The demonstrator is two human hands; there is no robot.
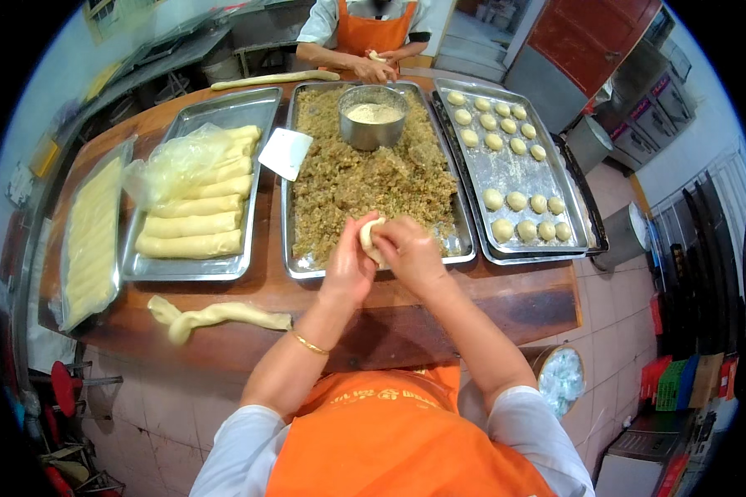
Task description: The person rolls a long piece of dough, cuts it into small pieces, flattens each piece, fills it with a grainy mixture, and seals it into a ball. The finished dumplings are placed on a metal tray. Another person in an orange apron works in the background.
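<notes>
A small piece of pale dough (368,241) is held between my two hands above the near edge of the filling tray. My left hand (350,258) cups it from the left, while the fingers of my right hand (410,248) pinch its right side. What lies inside the dough is hidden by my fingers. Below and beyond my hands, a metal tray (288,248) holds a crumbly brown filling (373,180). A twisted strip of dough (224,315) lies on the wooden table (410,320), left of my forearms.
A metal bowl of pale powder (373,133) sits in the filling. A white scraper (285,154) rests at the tray's left rim. Dough rolls (189,223) under plastic lie left; round dough balls (516,200) fill parts of the right tray (522,174). Opposite, a co-worker (373,37) handles dough.
</notes>
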